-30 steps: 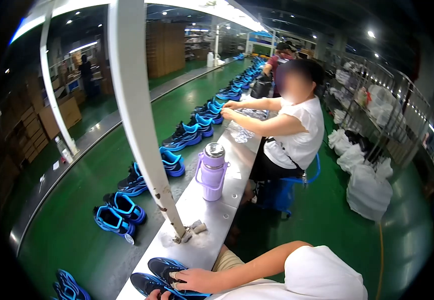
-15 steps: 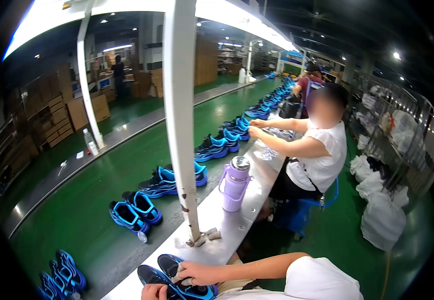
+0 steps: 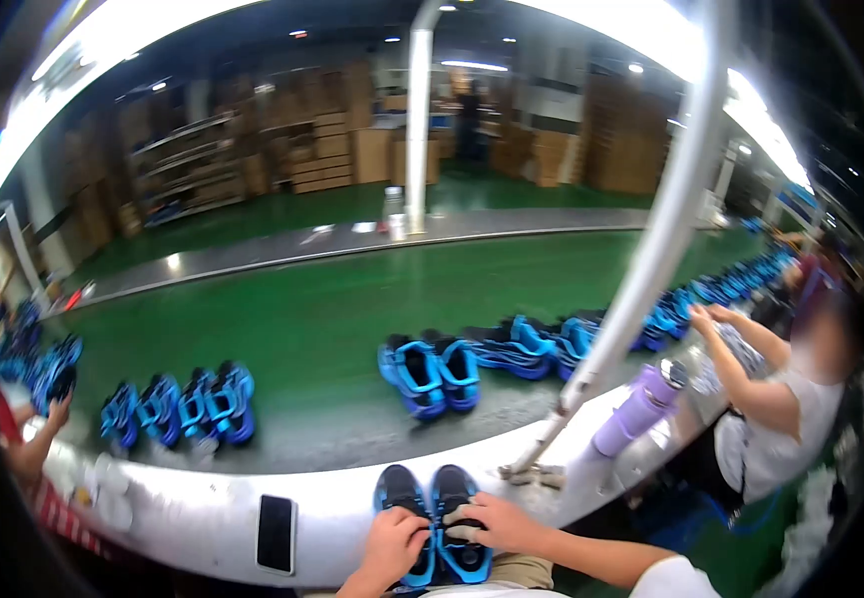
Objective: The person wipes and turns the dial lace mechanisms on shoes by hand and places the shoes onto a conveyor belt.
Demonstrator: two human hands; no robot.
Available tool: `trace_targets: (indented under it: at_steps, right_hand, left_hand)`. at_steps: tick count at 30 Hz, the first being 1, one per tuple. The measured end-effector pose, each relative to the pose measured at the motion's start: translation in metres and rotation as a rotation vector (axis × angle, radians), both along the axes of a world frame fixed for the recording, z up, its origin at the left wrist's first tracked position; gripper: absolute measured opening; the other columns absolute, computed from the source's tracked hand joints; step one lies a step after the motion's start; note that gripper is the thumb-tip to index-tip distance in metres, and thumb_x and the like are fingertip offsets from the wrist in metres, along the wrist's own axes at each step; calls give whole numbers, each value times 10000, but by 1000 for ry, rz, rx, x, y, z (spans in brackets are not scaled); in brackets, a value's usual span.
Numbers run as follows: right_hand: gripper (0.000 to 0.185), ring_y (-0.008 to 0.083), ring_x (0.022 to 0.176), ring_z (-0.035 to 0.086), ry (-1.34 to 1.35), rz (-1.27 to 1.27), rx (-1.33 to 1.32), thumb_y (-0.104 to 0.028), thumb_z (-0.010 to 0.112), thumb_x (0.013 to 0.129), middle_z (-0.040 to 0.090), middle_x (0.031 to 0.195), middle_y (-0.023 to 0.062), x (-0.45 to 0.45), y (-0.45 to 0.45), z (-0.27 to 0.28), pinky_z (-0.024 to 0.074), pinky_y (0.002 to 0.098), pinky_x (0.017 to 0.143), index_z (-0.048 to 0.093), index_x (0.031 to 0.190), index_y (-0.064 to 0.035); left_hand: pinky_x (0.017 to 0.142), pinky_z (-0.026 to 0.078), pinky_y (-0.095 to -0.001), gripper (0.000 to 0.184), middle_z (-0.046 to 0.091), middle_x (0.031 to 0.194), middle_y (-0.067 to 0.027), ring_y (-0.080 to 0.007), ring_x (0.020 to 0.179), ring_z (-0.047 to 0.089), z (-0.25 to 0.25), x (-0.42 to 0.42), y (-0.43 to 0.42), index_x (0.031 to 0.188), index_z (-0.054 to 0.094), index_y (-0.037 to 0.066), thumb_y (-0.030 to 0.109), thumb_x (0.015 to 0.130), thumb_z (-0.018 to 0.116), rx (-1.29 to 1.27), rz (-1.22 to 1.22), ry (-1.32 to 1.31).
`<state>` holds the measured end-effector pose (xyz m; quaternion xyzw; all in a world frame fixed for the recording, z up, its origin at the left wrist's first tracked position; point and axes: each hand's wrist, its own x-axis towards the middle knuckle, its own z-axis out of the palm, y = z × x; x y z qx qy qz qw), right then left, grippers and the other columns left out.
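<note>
A pair of black and blue sneakers stands side by side at the near edge of the white ledge, toes pointing away from me. My left hand (image 3: 395, 545) is closed over the left sneaker (image 3: 399, 488), with its fingers curled on the upper. On the right sneaker (image 3: 455, 487), my right hand (image 3: 495, 522) grips the lacing area from the side. Beige covers wrap some of the right hand's fingers. The undersides of both hands and the laces beneath them are hidden.
A phone (image 3: 276, 535) lies on the ledge (image 3: 203, 508) to the left. A purple bottle (image 3: 636, 411) stands right, beyond a white post (image 3: 641, 289). Sneakers (image 3: 428, 376) line the green surface (image 3: 332, 309). Co-workers sit at both sides; the right one's arms (image 3: 746, 364) reach toward shoes.
My view has swung left, bringing the phone and the left co-worker into sight. Both hands remain at the pair of sneakers, and the right hand's covered fingers still rest on the upper.
</note>
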<state>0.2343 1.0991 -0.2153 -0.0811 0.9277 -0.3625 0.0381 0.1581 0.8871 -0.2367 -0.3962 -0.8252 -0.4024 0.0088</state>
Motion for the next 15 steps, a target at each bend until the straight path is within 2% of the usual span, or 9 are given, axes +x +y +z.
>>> trace_targets:
  at_steps: [3, 4, 6, 7, 9, 10, 12, 14, 15]
  right_hand:
    - [341, 247, 841, 500, -226, 10, -34, -330, 607, 886, 508, 788, 111, -2, 10, 24, 424, 333, 768, 617, 1215, -239]
    - [370, 245, 828, 499, -134, 128, -52, -352, 611, 884, 506, 776, 111, -5, 19, 19, 423, 325, 775, 606, 1237, -243]
    - [387, 255, 819, 491, -58, 184, -70, -383, 606, 883, 503, 793, 118, -7, 16, 10, 418, 338, 763, 602, 1238, -229]
    - [337, 257, 778, 503, -123, 79, 70, -369, 614, 882, 442, 733, 120, -6, 7, 7, 415, 351, 701, 642, 1183, -220]
    - [325, 264, 794, 518, -25, 81, -20, -359, 614, 883, 489, 762, 124, -9, -18, -1, 431, 353, 727, 646, 1167, -205]
    - [319, 267, 802, 525, 46, -16, -50, -355, 614, 883, 513, 777, 125, -6, -23, -3, 439, 354, 741, 648, 1159, -197]
    - [297, 278, 837, 563, 83, 112, -132, -341, 604, 891, 598, 913, 108, -14, -16, -21, 458, 346, 778, 650, 1140, -187]
    - [299, 320, 830, 556, -36, 187, -186, -306, 580, 905, 562, 841, 144, -15, -14, 4, 452, 390, 768, 616, 1141, -126]
    - [298, 306, 846, 567, 44, 132, -189, -291, 596, 895, 574, 883, 133, -17, -16, -6, 457, 377, 769, 616, 1140, -122]
  left_hand:
    - [776, 462, -375, 116, 622, 905, -60, -279, 877, 576, 1, -1, -1, 903, 691, 114, 146, 795, 663, -3, -8, -89]
    - [792, 462, -369, 122, 629, 924, -59, -275, 894, 575, -5, -2, -2, 909, 685, 98, 143, 798, 663, -10, -26, -84]
    - [800, 462, -371, 135, 632, 935, -55, -272, 901, 571, -3, -4, -5, 923, 678, 88, 144, 801, 660, -27, -67, -93]
    - [808, 456, -378, 144, 639, 970, -51, -277, 886, 580, 1, -4, -11, 937, 674, 89, 124, 799, 654, -28, -82, -86]
    - [813, 453, -380, 132, 637, 993, -69, -282, 882, 576, -5, -5, -33, 918, 672, 79, 122, 797, 644, -28, -39, -52]
    - [815, 452, -382, 126, 636, 1004, -78, -285, 880, 574, -7, -14, -29, 909, 671, 74, 121, 796, 640, -17, -115, -16]
    - [800, 488, -385, 145, 640, 1034, -121, -297, 909, 612, 8, -11, -37, 974, 647, 27, 97, 859, 592, -1, 3, 262]
    - [780, 465, -380, 126, 621, 921, -168, -314, 849, 588, 55, 13, -33, 940, 655, 14, 88, 866, 584, 163, 169, 178]
    - [761, 472, -358, 145, 629, 918, -166, -280, 817, 601, 70, 23, -34, 961, 655, 11, 98, 893, 560, 128, 110, -66]
